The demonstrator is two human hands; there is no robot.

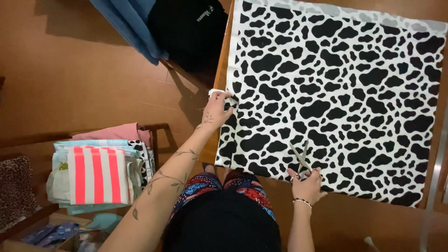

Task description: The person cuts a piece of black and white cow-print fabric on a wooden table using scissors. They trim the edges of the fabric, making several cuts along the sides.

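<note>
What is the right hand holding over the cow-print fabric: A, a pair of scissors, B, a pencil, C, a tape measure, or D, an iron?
A: the right hand grips a pair of scissors, blades pointing up onto the black-and-white fabric near its lower edge.
</note>
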